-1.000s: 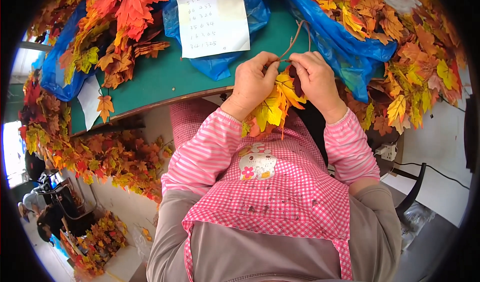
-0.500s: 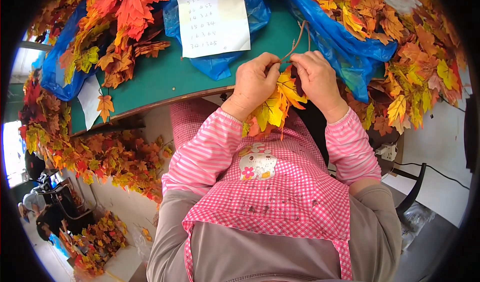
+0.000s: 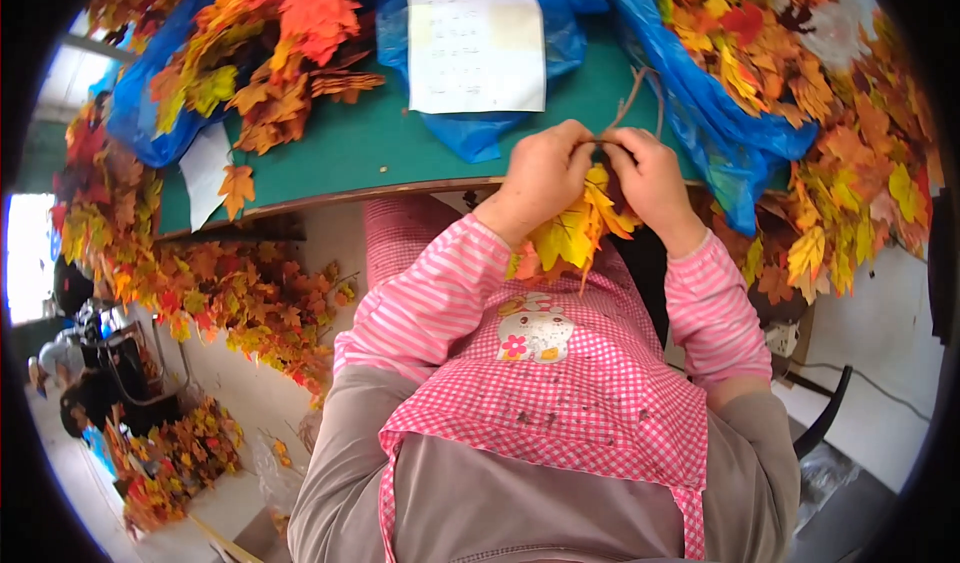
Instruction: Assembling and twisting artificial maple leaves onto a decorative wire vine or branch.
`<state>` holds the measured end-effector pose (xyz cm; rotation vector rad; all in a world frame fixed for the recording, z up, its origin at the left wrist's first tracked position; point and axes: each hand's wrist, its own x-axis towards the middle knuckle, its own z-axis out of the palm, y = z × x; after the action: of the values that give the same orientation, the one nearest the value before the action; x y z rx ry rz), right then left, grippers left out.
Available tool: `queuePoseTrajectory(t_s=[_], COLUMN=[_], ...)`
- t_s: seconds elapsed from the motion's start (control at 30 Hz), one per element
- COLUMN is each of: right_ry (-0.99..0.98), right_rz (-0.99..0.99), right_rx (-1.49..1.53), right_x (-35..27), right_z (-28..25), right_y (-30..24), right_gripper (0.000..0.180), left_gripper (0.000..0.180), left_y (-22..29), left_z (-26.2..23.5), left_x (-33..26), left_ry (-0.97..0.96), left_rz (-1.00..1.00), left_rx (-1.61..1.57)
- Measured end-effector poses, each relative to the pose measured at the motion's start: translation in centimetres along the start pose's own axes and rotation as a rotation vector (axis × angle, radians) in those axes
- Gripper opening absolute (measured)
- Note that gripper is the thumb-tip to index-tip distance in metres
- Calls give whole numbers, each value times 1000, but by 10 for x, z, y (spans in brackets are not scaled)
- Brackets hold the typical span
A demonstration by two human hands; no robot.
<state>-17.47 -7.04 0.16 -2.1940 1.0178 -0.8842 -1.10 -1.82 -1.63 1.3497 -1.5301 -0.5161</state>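
My left hand (image 3: 542, 175) and my right hand (image 3: 652, 175) meet at the near edge of a green table (image 3: 380, 153), fingertips pinched together on a small bunch of yellow and orange artificial maple leaves (image 3: 577, 231). The leaves hang down between my wrists over my pink checked apron. A thin brown stem (image 3: 632, 98) rises from the pinch point toward the table. Both sleeves are pink and white striped.
A white sheet of paper (image 3: 478, 38) lies on a blue plastic bag (image 3: 690, 83). Heaps of orange and red leaves (image 3: 270, 53) cover the table's left and right (image 3: 830, 153). More leaf piles (image 3: 240, 303) lie on the floor at left.
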Motion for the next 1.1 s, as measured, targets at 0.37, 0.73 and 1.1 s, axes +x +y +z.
queuePoseTrajectory(t_s=[0.37,0.73,1.1], right_ry=[-117,-177,-89], right_rz=[71,225,-79], right_rx=[299,482,256], right_x=[-4,-5,-11], right_z=[-1,13,4], right_y=[-25,-31,-29], right_gripper=[10,11,12], left_gripper=[25,25,20], left_y=[16,13,18], left_z=[-44,-52,-39], left_x=[-5,-4,-2], left_ry=[-201,-137,59], left_rz=[-350,-440,-313], left_rx=[-68,-266,-238])
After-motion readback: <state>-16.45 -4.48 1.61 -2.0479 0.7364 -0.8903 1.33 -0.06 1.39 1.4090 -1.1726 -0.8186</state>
